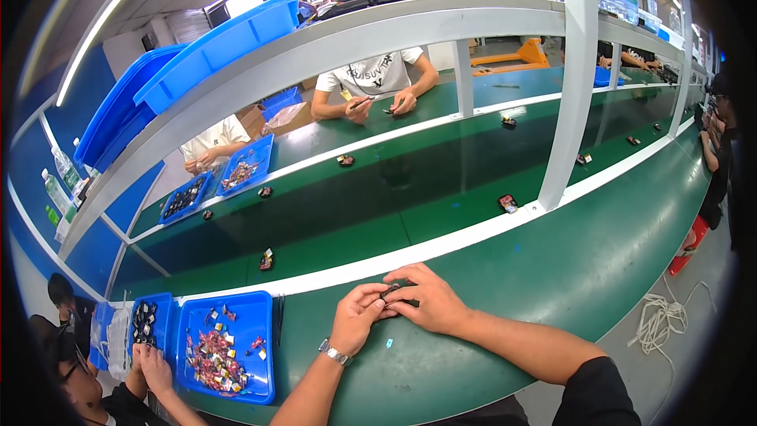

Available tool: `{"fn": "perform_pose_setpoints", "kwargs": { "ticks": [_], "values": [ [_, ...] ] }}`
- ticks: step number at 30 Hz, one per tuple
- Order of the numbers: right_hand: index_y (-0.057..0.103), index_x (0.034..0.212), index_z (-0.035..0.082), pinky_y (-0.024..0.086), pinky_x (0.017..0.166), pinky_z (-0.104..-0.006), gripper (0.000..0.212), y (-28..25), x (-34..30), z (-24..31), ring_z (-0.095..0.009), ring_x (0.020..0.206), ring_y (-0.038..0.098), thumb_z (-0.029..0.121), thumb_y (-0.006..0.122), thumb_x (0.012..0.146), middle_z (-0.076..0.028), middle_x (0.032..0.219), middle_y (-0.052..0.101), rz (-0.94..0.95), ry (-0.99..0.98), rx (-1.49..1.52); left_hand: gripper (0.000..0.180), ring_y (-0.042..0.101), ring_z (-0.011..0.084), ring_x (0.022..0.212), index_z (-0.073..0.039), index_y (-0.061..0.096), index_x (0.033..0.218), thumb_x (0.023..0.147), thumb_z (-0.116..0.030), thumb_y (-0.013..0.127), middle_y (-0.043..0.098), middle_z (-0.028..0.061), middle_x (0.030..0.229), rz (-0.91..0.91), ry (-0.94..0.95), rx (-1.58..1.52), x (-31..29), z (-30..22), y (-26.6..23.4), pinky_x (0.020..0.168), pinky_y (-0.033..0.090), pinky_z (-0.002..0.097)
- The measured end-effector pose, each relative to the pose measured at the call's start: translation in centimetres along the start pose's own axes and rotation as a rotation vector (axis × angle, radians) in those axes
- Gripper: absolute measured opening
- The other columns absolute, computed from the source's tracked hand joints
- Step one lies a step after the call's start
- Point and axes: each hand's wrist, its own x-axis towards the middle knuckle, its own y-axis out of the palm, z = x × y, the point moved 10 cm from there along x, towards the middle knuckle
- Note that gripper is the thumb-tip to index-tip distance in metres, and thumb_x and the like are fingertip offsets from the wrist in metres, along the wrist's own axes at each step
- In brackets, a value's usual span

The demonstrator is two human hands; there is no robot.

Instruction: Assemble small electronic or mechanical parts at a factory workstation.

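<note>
My left hand (356,319) and my right hand (432,300) meet above the green bench near its front side. The fingers of both are closed round a small black part (389,292). Most of that part is hidden by the fingers, so its exact kind does not show. On the bench just below my hands lies a small light-blue scrap (389,342). A blue tray (268,347) to the left of my left forearm contains many small red, yellow and white pieces.
A green conveyor belt (410,217) carries several small dark parts past a white rail. White posts (569,95) support a shelf with blue bins (221,43). At my left, a co-worker's hand (154,367) reaches by a tray of black parts (163,304). Others sit across the belt.
</note>
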Motion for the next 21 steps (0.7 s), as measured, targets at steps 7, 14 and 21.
{"fn": "perform_pose_setpoints", "kwargs": {
  "ticks": [7,14,21],
  "values": [
    [0.072,0.093,0.009,0.048,0.092,-0.0367,0.014,-0.2,0.2,0.6,-0.026,0.114,0.053,0.012,0.071,0.079,-0.006,0.116,0.060,-0.002,-0.038,-0.051,0.025,0.065,0.0216,0.102,0.005,0.053,0.120,0.095,0.002,0.050,0.061,0.0178,0.120,-0.022,0.013,0.009,0.0,-0.1,-0.1,0.088,0.057,0.0329],
    [0.072,0.092,0.009,0.049,0.089,-0.0368,0.016,-0.3,0.1,1.1,-0.026,0.111,0.054,0.009,0.073,0.077,-0.005,0.115,0.061,-0.025,-0.063,-0.085,0.026,0.064,0.0211,0.103,0.005,0.053,0.121,0.095,0.002,0.051,0.061,0.0175,0.120,-0.030,0.007,0.011,-0.1,-0.1,-0.1,0.088,0.057,0.0328],
    [0.072,0.094,0.008,0.049,0.090,-0.0367,0.018,-0.1,-0.1,0.7,-0.027,0.112,0.053,0.006,0.072,0.076,-0.005,0.117,0.060,-0.020,-0.026,-0.042,0.027,0.064,0.0213,0.102,0.005,0.053,0.121,0.094,0.003,0.051,0.062,0.0170,0.119,-0.028,-0.011,0.009,-0.1,0.0,0.0,0.089,0.057,0.0334]
  ]
}}
